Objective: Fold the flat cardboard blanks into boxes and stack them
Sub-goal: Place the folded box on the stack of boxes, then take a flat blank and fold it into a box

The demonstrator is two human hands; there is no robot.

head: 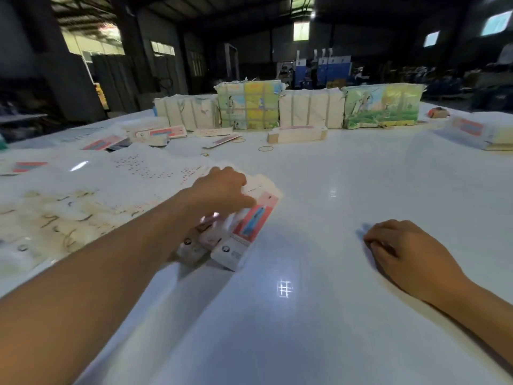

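left hand [222, 190] pinches the top box [244, 232] of a stack; right hand [402, 245] rests loosely curled on the table [361, 176].

We see a wide, glossy white table [347, 168] inside a dim warehouse. Along its far side stands a row of wrapped bundles: two plain cream ones [184, 112] [311, 108], and two with colourful illustrated wrapping, one mostly yellow and green [248, 104], the other showing a green landscape [383, 105]. A few thin rubber bands [265, 148] lie loose on the table surface in front of them. On the left, large white paper sheets [83, 195] spread across the table, some printed with small red marks, some stained brown. Blue machinery [322, 68] stands far back, under bright windows [301, 31].
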